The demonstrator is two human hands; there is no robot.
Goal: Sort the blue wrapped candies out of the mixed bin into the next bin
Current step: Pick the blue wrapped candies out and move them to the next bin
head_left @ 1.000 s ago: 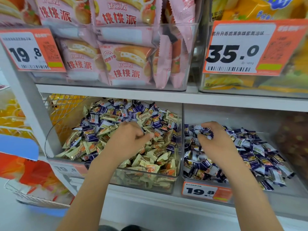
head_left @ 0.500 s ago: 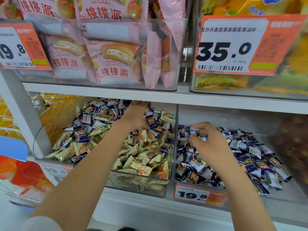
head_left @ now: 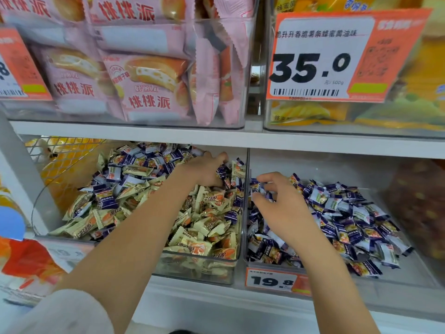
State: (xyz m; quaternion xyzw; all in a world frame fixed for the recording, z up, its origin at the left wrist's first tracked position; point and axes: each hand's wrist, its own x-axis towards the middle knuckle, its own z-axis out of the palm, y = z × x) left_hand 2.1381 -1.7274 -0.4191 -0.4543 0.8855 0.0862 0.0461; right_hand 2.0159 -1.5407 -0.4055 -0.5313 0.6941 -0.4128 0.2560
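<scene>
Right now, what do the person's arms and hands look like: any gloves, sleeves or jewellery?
Both hands are bare, with no gloves, and no rings or watch show. The left hand follows a bare forearm up to a pale, whitish sleeve near the elbow. The right hand and its forearm are bare as far as the picture's edge.

Tags (head_left: 320,60) "35.0", (head_left: 272,282) "19.8"
</scene>
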